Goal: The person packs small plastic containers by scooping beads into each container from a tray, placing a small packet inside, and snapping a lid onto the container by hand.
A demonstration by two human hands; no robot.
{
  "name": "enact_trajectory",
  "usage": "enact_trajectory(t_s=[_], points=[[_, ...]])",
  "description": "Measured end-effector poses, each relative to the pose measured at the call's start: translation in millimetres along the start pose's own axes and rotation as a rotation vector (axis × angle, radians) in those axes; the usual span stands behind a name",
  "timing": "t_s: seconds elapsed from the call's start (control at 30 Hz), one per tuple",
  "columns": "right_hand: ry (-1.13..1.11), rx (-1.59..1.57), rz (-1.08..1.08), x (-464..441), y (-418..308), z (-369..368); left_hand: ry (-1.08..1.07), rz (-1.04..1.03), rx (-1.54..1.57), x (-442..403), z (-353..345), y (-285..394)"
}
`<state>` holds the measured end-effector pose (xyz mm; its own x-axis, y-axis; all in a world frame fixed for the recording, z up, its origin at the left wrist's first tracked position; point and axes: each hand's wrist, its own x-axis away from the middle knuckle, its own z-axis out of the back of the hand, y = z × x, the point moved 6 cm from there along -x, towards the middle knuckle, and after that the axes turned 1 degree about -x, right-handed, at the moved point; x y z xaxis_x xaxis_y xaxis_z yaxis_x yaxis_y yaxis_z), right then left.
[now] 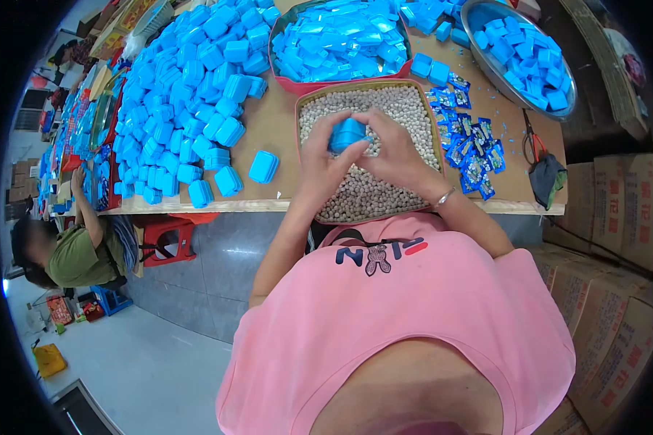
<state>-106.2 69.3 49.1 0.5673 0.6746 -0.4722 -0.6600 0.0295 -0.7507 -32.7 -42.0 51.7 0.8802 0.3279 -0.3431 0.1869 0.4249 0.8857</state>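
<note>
Both hands close around one small blue plastic box (347, 135) above a rectangular tin (298, 123) filled with pale round beads or pellets (374, 196). My left hand (322, 156) grips the box from its left side. On the opposite side, my right hand (393, 148) presses it with the fingers bent over the top. The fingers partly cover the box, so whether its lid is closed I cannot tell. Small printed blue packets (474, 152) lie just right of the tin.
Blue boxes (189, 87) are heaped at the left. Behind the tin, a red-rimmed container (305, 87) holds blue plastic pieces. A metal bowl (475, 43) of blue parts and scissors (534, 138) are at the right. Cartons (631, 210) stand beside the table; another person (80, 250) sits left.
</note>
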Motion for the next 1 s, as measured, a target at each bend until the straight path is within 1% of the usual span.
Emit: enact_trajectory(t_s=[0.1,0.23,0.27,0.4,0.5,0.6,0.73,0.77,0.9,1.0], points=[[0.043,-0.003,0.008,-5.3,0.0,3.6,-0.047,0.014,0.008,-13.1,-8.3,0.5],[0.163,0.099,0.134,-1.4,-3.9,8.6,0.067,-0.18,-0.134,-12.8,-17.9,-3.5],[0.165,0.099,0.128,-0.6,-2.6,8.1,0.061,-0.177,-0.133,-12.4,-19.1,-3.9],[0.176,0.164,0.141,-1.8,-1.3,5.7,0.014,0.135,0.032,-13.8,-20.2,-22.2],[0.164,0.131,0.095,0.1,0.5,3.6,0.013,0.122,0.067,-13.0,-19.0,-23.2],[0.153,0.105,0.059,-0.3,-0.1,5.4,0.015,0.098,0.105,-15.6,-16.4,-21.8],[0.039,-0.142,-0.008,3.6,-12.4,6.6,0.094,-0.051,-0.037,-3.2,0.0,-7.0],[0.039,-0.15,-0.007,1.5,-14.8,8.9,0.096,-0.048,-0.045,-2.4,5.0,-5.5],[-0.028,-0.228,0.071,-0.3,-30.6,26.7,0.138,-0.2,-0.158,3.1,16.4,15.7],[-0.082,-0.264,0.075,-4.4,-35.3,30.6,0.161,-0.217,-0.144,4.6,19.6,16.6]])
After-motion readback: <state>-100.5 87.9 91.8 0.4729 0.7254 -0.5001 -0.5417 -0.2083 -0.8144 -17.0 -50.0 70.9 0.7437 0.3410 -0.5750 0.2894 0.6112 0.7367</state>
